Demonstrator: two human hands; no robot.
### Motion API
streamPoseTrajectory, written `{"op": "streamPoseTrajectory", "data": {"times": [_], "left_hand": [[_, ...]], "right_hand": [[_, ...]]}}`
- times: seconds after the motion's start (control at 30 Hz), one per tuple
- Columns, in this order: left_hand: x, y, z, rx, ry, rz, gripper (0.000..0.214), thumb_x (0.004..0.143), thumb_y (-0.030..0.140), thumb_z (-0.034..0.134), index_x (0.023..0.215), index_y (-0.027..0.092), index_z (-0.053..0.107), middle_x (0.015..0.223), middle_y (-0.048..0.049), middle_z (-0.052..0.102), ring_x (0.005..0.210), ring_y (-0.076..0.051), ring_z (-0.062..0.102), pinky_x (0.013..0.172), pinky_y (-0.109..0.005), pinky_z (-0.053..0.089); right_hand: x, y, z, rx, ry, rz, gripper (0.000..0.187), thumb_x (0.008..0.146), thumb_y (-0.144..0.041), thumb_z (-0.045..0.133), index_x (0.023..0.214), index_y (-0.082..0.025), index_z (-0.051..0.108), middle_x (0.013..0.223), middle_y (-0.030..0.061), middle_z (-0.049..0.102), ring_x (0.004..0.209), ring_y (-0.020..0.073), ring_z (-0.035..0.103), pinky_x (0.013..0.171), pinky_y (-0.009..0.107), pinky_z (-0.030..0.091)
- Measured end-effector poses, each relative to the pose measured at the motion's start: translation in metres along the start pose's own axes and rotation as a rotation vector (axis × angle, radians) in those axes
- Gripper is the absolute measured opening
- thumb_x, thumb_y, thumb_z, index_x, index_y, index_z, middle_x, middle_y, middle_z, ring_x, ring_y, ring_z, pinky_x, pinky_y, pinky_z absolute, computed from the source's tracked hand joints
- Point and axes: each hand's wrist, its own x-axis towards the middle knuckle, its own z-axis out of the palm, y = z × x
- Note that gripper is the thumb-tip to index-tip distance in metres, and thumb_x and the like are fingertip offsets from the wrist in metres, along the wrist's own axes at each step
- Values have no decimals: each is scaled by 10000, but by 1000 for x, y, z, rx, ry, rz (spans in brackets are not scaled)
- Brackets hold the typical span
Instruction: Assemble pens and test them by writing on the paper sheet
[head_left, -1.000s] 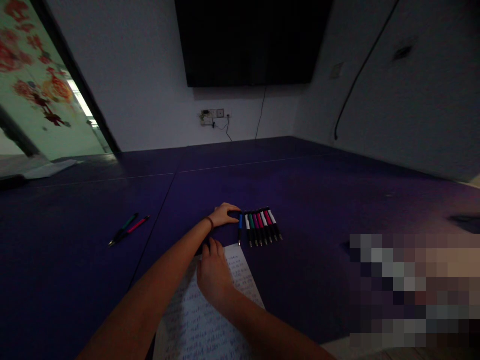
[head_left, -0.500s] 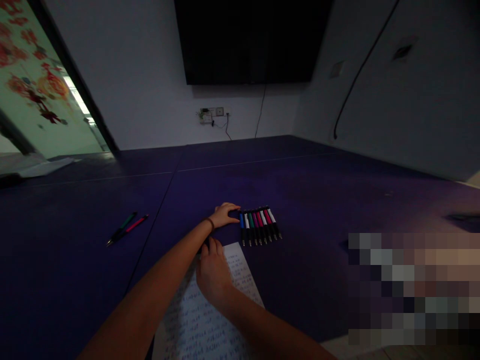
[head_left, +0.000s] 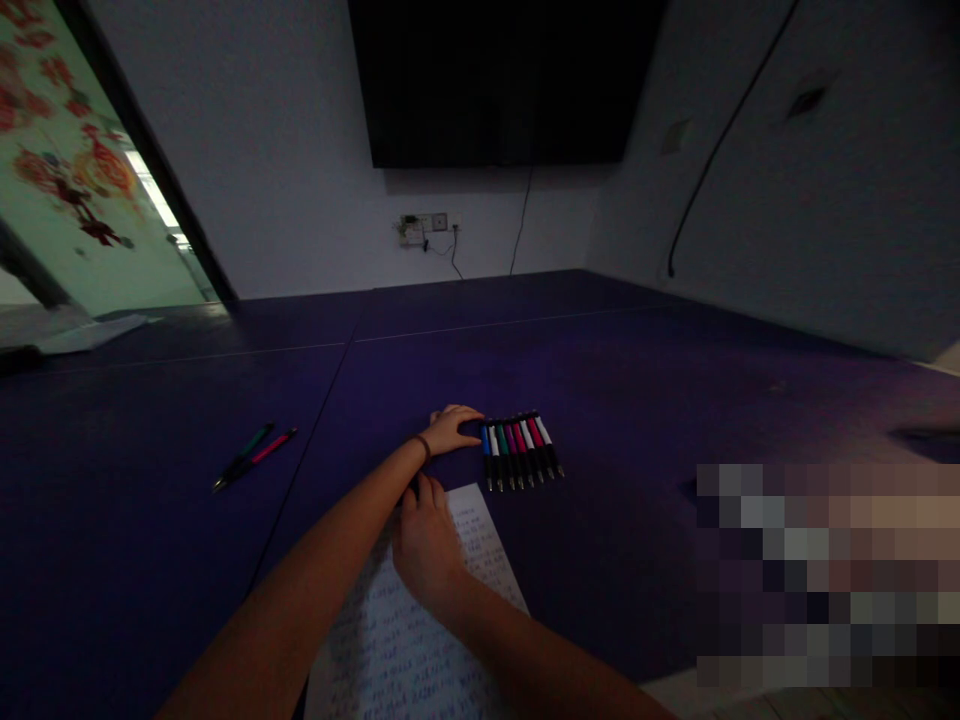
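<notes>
My left hand (head_left: 451,430) reaches across to a row of several pens (head_left: 519,452). Its thumb and fingers are spread apart, and the tips touch or nearly touch the blue pen (head_left: 486,455) at the row's left end. The pens lie side by side with black grips and metal tips toward me, in blue, white, green, purple and pink. Below the left wrist, my right hand (head_left: 429,545) rests on a handwritten sheet of paper (head_left: 420,665) with its fingers curled. Something dark shows by those fingers, too hidden to make out.
A green pen (head_left: 253,440) and a pink pen (head_left: 271,447) lie on the purple table (head_left: 622,560) to the left, tips together. Papers (head_left: 94,335) are at the far left edge. A dark screen (head_left: 510,80) hangs on the wall. A blurred-out patch covers the lower right.
The blue pen has shifted slightly right, closer against the white one, with my left fingertips moving along. My right hand and the paper have stayed in place.
</notes>
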Motion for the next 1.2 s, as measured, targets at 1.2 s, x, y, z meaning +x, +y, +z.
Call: {"op": "streamPoseTrajectory", "data": {"times": [1.2], "left_hand": [[-86,-32,-18,-183,505,-170,334,732,315,492,1043,199,524,1105,-62,533,1063,-188,451,942,-373,321]], "right_hand": [[-2,-1,2,-79,16,17,426,706,-98,399,1126,-60,460,1272,184,363,1204,261,266,948,410,284]]}}
